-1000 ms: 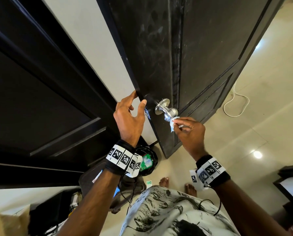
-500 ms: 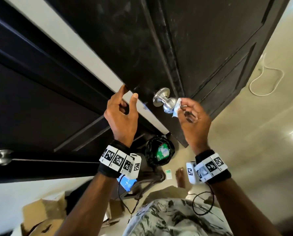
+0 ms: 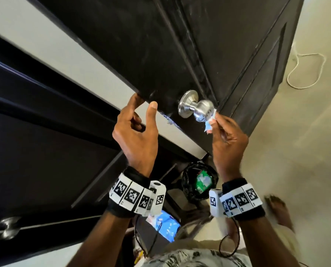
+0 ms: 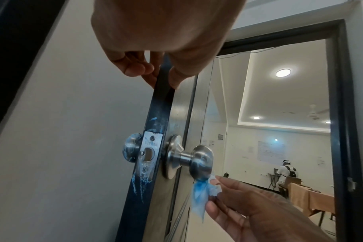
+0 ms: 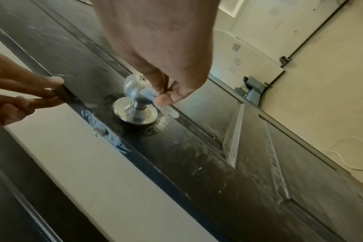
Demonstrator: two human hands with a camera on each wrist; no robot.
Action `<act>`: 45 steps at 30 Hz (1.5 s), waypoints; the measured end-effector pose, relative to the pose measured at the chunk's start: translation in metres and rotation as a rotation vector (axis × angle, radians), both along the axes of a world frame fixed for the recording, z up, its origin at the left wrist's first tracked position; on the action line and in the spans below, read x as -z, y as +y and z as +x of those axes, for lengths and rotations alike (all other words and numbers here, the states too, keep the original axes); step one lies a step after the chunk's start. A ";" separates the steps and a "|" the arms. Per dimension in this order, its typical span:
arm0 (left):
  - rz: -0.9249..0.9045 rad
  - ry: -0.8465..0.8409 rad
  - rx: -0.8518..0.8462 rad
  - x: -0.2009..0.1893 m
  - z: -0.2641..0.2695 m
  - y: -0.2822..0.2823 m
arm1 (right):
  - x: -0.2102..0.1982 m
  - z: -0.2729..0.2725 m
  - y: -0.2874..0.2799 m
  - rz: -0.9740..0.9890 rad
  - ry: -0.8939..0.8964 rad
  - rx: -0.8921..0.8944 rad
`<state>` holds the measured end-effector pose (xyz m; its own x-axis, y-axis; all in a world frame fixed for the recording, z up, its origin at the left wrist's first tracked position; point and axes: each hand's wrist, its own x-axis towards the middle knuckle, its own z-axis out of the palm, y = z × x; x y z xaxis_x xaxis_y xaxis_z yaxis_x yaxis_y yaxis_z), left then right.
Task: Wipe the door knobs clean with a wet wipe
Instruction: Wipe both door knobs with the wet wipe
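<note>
A dark panelled door fills the upper half of the head view, standing open against a pale tiled floor at the right of the frame, where a white cord lies in a loop. At lower centre a black-lined bin sits on the floor, with a blue packet below it.

The left hand grips the door's free edge just left of the silver knob, thumb on the near face and fingers curled round the far side, steadying the door. The right hand pinches a small crumpled wet wipe, white with blue staining, between thumb and fingertips, its upper corner touching the lower right of the knob.

Compared with 1 second ago, the wipe has moved from the knob's neck out to the rounded head, and the camera has tilted so the door looms steeper. That suggests the neck has been done and the round face is now being worked.

The left wrist view shows a 2nd knob on the door's other side, smeared with blue; it probably awaits cleaning. Blue streaks also mark the latch plate on the door edge.
</note>
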<state>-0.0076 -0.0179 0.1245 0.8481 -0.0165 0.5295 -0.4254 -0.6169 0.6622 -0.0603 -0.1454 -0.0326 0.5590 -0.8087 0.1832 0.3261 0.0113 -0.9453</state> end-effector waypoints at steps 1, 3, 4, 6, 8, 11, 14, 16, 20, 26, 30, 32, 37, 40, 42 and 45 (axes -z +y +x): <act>-0.005 -0.003 0.011 0.000 0.001 0.001 | 0.002 0.002 0.005 0.040 0.000 0.012; -0.026 -0.006 0.035 0.000 0.003 0.002 | 0.002 0.008 0.011 0.193 -0.028 0.021; -0.034 -0.005 0.045 0.000 0.004 0.003 | -0.001 0.013 0.012 0.332 -0.069 -0.014; -0.040 -0.008 0.059 0.000 0.005 0.004 | -0.014 0.021 0.012 0.671 -0.202 -0.181; -0.021 -0.015 0.074 0.000 0.007 0.008 | -0.025 0.028 0.010 0.930 -0.323 -0.300; 0.022 -0.026 0.072 -0.001 0.007 0.008 | -0.030 0.033 0.006 1.010 -0.380 -0.331; 0.019 -0.023 0.062 -0.001 0.005 0.007 | -0.028 0.026 0.007 0.985 -0.334 -0.298; -0.007 -0.020 0.067 0.001 0.006 0.007 | -0.027 0.019 0.013 0.999 -0.292 -0.267; -0.042 -0.004 0.083 0.002 0.004 0.004 | -0.040 0.005 0.034 1.114 -0.236 -0.213; -0.032 0.015 0.102 0.000 0.001 0.004 | -0.055 0.003 0.034 1.235 -0.298 -0.206; -0.009 0.015 0.113 0.001 -0.002 0.003 | -0.055 -0.009 0.027 1.264 -0.340 -0.229; -0.014 0.015 0.111 0.003 -0.005 0.001 | -0.055 -0.015 0.026 1.271 -0.354 -0.236; -0.030 0.030 0.091 0.005 -0.010 -0.004 | -0.061 -0.023 0.018 1.279 -0.355 -0.279; -0.022 0.034 0.085 0.004 -0.012 -0.006 | -0.061 -0.033 0.016 1.261 -0.318 -0.282; -0.032 0.050 0.080 0.004 -0.013 -0.006 | -0.057 -0.044 0.013 1.161 -0.213 -0.257; -0.046 0.066 0.074 0.004 -0.011 -0.006 | -0.052 -0.066 0.005 0.845 0.046 -0.198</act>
